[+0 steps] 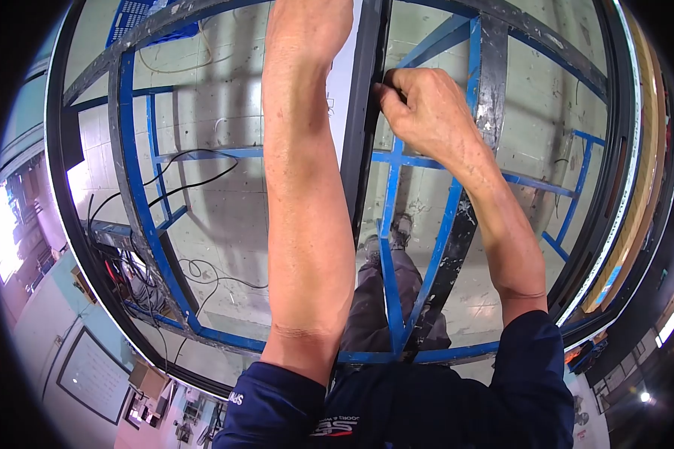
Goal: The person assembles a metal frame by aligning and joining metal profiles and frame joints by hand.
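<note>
A long black bar (365, 112) runs up the middle of the view, across a blue metal frame (131, 150). My right hand (427, 108) is at the bar's right side, its fingers curled and pressed together against the edge; whatever is between them is hidden. My left forearm reaches up past the top edge of the view, and my left hand (307, 9) is cut off there, its fingers out of sight. A white sheet with drawn lines (340, 90) lies between my left forearm and the bar.
Black cables (195, 183) hang at the left of the frame. A blue plastic basket (131, 19) is at the top left. Wooden strips (648, 165) and dark profiles curve along the right side. My legs and shoes (401, 232) show below the frame.
</note>
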`<control>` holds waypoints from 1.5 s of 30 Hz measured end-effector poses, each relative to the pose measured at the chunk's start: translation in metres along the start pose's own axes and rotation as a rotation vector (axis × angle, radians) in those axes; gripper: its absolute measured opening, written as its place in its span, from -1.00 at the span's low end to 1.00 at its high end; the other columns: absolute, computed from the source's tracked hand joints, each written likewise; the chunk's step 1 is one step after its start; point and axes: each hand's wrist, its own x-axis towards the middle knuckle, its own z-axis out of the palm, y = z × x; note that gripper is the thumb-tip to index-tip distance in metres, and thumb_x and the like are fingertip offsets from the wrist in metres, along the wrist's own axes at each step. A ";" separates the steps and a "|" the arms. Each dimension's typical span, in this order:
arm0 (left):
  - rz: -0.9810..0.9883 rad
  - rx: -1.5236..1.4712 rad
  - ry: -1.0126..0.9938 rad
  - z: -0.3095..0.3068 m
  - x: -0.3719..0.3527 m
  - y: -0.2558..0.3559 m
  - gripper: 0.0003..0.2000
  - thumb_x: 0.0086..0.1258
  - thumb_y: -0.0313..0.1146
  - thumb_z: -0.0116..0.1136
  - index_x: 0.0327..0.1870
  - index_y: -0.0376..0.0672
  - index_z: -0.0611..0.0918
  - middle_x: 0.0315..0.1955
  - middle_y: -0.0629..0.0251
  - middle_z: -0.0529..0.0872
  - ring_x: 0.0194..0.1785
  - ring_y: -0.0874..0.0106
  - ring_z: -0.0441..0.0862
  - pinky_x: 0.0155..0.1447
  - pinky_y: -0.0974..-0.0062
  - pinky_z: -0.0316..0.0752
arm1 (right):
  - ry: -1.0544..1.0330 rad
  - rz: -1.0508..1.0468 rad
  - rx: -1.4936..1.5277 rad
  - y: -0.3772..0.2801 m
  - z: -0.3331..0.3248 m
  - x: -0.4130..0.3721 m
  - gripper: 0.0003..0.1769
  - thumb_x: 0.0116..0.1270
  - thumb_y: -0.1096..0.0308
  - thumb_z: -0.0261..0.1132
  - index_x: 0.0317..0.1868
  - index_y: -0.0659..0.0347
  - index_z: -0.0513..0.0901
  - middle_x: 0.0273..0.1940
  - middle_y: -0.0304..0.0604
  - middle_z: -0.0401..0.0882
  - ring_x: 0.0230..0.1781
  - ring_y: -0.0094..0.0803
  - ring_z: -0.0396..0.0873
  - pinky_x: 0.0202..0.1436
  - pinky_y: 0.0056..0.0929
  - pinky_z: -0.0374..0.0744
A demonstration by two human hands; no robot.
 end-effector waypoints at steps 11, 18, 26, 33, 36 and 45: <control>0.035 -0.025 -0.003 0.000 -0.001 -0.001 -0.49 0.67 -0.10 -0.17 0.11 -0.48 0.64 0.03 -0.35 0.71 0.18 -0.20 0.62 0.30 0.10 0.45 | -0.087 -0.005 -0.050 -0.006 0.004 -0.020 -0.67 0.29 0.30 0.25 -0.49 0.44 0.68 -0.51 0.30 0.60 -0.43 0.30 0.61 -0.19 0.14 0.60; 0.041 0.095 0.008 0.000 0.004 -0.002 -0.49 0.67 -0.13 -0.18 0.15 -0.49 0.63 0.10 -0.33 0.70 0.23 -0.18 0.61 0.33 0.11 0.44 | -0.054 -0.008 -0.037 -0.005 0.007 -0.027 -0.69 0.28 0.32 0.26 -0.50 0.43 0.68 -0.56 0.28 0.58 -0.47 0.28 0.61 -0.22 0.11 0.60; -0.023 -0.024 -0.036 0.000 -0.001 0.002 -0.49 0.69 -0.14 -0.19 0.19 -0.48 0.61 0.13 -0.31 0.69 0.23 -0.13 0.62 0.35 0.13 0.43 | -0.128 0.041 0.021 -0.007 0.013 -0.038 -0.72 0.24 0.37 0.28 -0.51 0.44 0.68 -0.62 0.26 0.55 -0.56 0.24 0.57 -0.31 0.09 0.58; -0.028 0.009 -0.035 -0.004 -0.012 0.015 -0.49 0.69 -0.14 -0.20 0.18 -0.48 0.61 0.12 -0.29 0.69 0.22 -0.09 0.63 0.34 0.13 0.44 | -0.110 0.023 0.048 -0.007 0.012 -0.042 -0.71 0.25 0.35 0.28 -0.54 0.43 0.66 -0.63 0.26 0.54 -0.55 0.27 0.57 -0.32 0.09 0.57; -0.002 0.009 -0.040 -0.003 -0.005 0.006 -0.49 0.69 -0.14 -0.19 0.19 -0.48 0.61 0.13 -0.28 0.69 0.23 -0.08 0.63 0.34 0.14 0.44 | -0.156 -0.004 0.049 -0.008 0.013 -0.048 -0.70 0.25 0.34 0.28 -0.54 0.42 0.65 -0.62 0.25 0.54 -0.53 0.27 0.57 -0.31 0.10 0.57; 0.009 0.034 0.000 0.000 -0.001 -0.002 -0.48 0.69 -0.13 -0.18 0.24 -0.49 0.59 0.13 -0.25 0.71 0.24 -0.08 0.63 0.35 0.14 0.44 | -0.126 0.071 0.125 -0.005 0.017 -0.049 -0.69 0.27 0.32 0.29 -0.53 0.41 0.66 -0.62 0.25 0.53 -0.54 0.27 0.56 -0.32 0.10 0.55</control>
